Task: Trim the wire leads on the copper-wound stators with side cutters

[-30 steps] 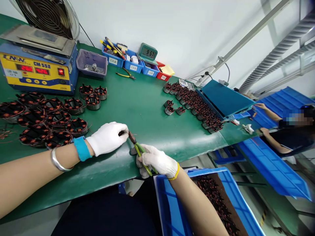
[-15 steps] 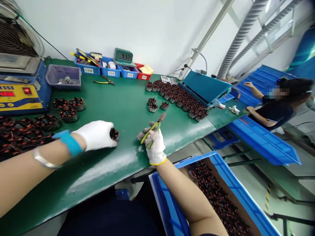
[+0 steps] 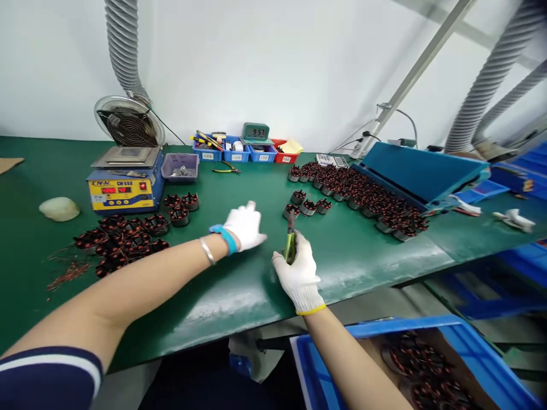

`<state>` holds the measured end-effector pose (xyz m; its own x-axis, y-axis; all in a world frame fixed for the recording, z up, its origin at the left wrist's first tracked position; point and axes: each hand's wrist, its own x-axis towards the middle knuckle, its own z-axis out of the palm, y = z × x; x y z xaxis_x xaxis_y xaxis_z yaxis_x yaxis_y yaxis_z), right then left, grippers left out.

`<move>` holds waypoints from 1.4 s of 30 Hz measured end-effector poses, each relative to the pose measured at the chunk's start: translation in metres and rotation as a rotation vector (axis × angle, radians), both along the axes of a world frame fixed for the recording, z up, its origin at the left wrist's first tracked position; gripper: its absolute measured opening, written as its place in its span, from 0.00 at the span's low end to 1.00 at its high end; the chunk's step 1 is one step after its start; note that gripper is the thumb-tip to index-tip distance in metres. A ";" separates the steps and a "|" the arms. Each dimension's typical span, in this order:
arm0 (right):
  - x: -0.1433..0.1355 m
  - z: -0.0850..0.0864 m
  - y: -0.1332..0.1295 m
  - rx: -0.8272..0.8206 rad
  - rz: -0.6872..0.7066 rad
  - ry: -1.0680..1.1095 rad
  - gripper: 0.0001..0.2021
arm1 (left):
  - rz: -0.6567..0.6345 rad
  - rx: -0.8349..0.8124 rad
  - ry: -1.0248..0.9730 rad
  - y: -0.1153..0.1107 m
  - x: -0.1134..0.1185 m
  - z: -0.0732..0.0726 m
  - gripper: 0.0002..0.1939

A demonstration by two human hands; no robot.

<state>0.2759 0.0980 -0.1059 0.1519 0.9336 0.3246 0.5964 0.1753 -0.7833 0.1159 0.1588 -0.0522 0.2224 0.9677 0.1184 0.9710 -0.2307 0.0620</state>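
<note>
My left hand (image 3: 247,228), in a white glove, hovers above the green table (image 3: 222,285) with its fingers stretched out and nothing in it. Side cutters with green handles (image 3: 290,246) point away from me in my right hand (image 3: 301,272), which is gloved and closed around them. Just beyond the cutter jaws stands a small group of wound motor stators (image 3: 308,207), black and copper-coloured. A larger mass of stators (image 3: 359,191) lies behind it to the right. More stators (image 3: 128,236) are gathered on the left, near my left forearm.
A blue crate (image 3: 410,326) with stators stands below the table edge at right. At the back are a yellow-and-blue soldering unit (image 3: 123,191), a purple tray (image 3: 180,176), small labelled bins (image 3: 236,156), another pair of cutters (image 3: 226,168) and a teal panel (image 3: 421,173).
My left hand has let go of the stator it held, and the small group has one more. The cutters stay in my right hand. The view has swung left.
</note>
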 end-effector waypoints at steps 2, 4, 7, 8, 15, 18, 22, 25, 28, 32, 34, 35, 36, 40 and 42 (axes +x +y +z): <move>-0.001 0.006 -0.002 -0.081 -0.045 -0.328 0.34 | 0.089 0.037 0.097 -0.005 -0.046 0.009 0.27; 0.000 0.010 -0.002 -0.172 -0.016 -0.559 0.33 | 0.203 0.067 0.193 -0.008 -0.089 0.016 0.30; 0.002 0.010 0.001 -0.207 0.026 -0.732 0.30 | 0.321 -0.027 0.407 -0.006 -0.135 0.017 0.32; 0.003 0.009 0.002 -0.194 0.031 -0.753 0.29 | 0.317 -0.062 0.430 -0.006 -0.143 0.015 0.31; 0.002 0.009 -0.006 0.096 0.150 -0.617 0.32 | -0.017 0.000 0.334 -0.036 -0.122 0.016 0.20; -0.003 0.012 -0.018 0.109 0.417 -0.459 0.30 | -0.279 0.015 0.189 -0.072 -0.095 0.005 0.16; -0.007 0.015 -0.031 -0.056 0.629 -0.283 0.25 | -0.387 0.031 -0.033 -0.115 -0.071 -0.019 0.15; -0.014 0.017 -0.036 -0.107 0.620 -0.170 0.21 | -0.203 0.115 -0.285 -0.128 -0.062 -0.034 0.39; -0.025 0.020 -0.037 -0.052 0.581 -0.279 0.09 | -0.072 0.019 -0.434 -0.124 -0.055 -0.041 0.51; -0.031 0.023 -0.041 0.057 0.477 -0.655 0.08 | -0.059 -0.146 -0.490 -0.114 -0.050 -0.042 0.42; -0.027 0.024 -0.044 0.127 0.450 -0.772 0.08 | -0.043 -0.154 -0.500 -0.113 -0.050 -0.042 0.40; -0.025 0.024 -0.045 0.158 0.453 -0.795 0.08 | -0.033 -0.154 -0.503 -0.113 -0.050 -0.042 0.39; -0.023 0.023 -0.045 0.172 0.456 -0.788 0.08 | -0.023 -0.158 -0.510 -0.112 -0.051 -0.042 0.40; -0.023 0.021 -0.041 0.055 0.428 -0.532 0.05 | -0.012 -0.201 -0.537 -0.109 -0.056 -0.043 0.43; -0.026 0.021 -0.039 0.094 0.504 -0.455 0.07 | -0.022 -0.209 -0.533 -0.107 -0.057 -0.043 0.42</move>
